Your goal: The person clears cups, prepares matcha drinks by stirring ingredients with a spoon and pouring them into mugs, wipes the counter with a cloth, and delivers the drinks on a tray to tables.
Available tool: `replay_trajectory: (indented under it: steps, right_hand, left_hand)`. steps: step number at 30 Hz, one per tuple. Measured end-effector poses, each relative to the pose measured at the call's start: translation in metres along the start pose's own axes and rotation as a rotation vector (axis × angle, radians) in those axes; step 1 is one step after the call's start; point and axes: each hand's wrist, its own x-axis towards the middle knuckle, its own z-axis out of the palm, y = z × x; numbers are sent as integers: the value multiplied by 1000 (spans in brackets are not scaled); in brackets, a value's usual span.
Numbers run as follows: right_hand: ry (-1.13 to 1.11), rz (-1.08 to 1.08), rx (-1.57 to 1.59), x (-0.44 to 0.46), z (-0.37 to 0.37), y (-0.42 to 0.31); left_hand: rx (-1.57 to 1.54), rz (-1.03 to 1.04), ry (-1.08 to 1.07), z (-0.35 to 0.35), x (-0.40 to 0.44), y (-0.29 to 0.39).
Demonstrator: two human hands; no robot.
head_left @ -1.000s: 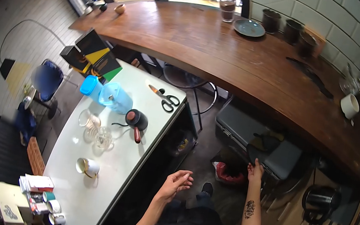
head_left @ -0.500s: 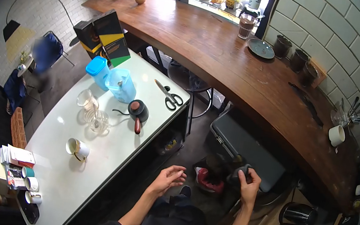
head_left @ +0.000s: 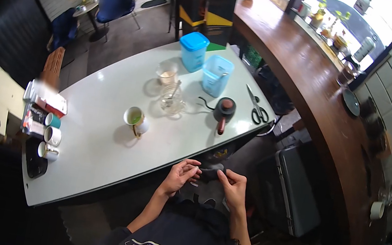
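A small dark grey piece, limp like a cloth, stretches between my hands in front of the white table's edge. My right hand pinches its right end between thumb and fingers. At its other end my left hand is closed, fingertips on the edge. Nearest on the table stand a mug with green inside and a dark gooseneck kettle with a wooden handle. Behind these are a glass jug with a spoon in it and a second glass vessel.
Scissors lie near the table's right corner. Two blue containers and black boxes stand at the far end. Several mugs line the left side. To my right are a dark case and the wooden counter.
My view has turned left toward the white table. The right hand has brought the dark grey cloth in toward my middle, and the left hand, open before, has closed on it.
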Motion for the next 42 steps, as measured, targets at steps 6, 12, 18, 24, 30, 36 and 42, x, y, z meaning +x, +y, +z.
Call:
replay_trajectory:
  steps: [6, 12, 18, 24, 30, 36, 42]
  right_hand:
    - [-97, -343, -340, 49, 75, 33]
    - [-358, -348, -844, 65, 113, 70]
    - [-535, -561, -1258, 64, 127, 86]
    - [-389, -568, -1242, 98, 142, 90]
    - [-279, -480, -1307, 146, 142, 82]
    - [-292, -469, -1346, 168, 149, 78]
    - [-273, -596, -1362, 156, 171, 92]
  left_hand:
    - [-66, 131, 246, -40, -13, 4]
    - [-119, 213, 373, -74, -20, 5]
    - [-177, 180, 423, -97, -16, -1]
    - [-178, 160, 394, -102, -7, 16]
    - [-152, 156, 373, -117, -9, 21]
    - [-140, 109, 374, -141, -22, 22]
    - [-131, 107, 372, -158, -32, 24]
